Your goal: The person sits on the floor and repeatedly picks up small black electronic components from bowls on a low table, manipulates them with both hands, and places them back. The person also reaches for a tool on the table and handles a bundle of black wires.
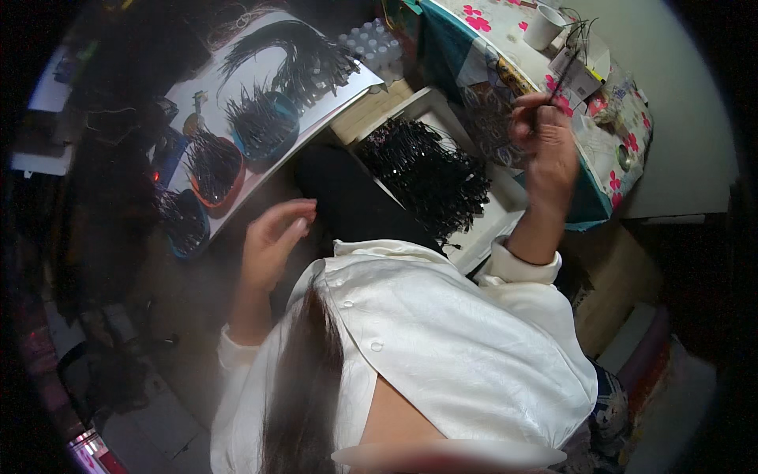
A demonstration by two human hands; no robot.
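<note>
Raised over the near side of the flowered table, my right hand [545,142] has its fingers closed around a thin, dark, stick-like thing [564,77] that points up and away; its exact kind is unclear. My left hand [268,241] hovers beside my dark-clad leg, thumb and fingers bent and slightly apart, with nothing visible in it. Between the hands, a white tray [493,225] holds a heap of short black cables [426,170] with small ends. The tray lies nearer my right forearm, and neither hand touches the heap.
On the left, a white tabletop [316,118] carries bundles of black wires [296,51], a blue bowl [284,118] and an orange bowl [225,193]. Small clear bottles [375,47] stand behind. The flowered table [478,20] bears a white cup [543,28] and a small box [576,75].
</note>
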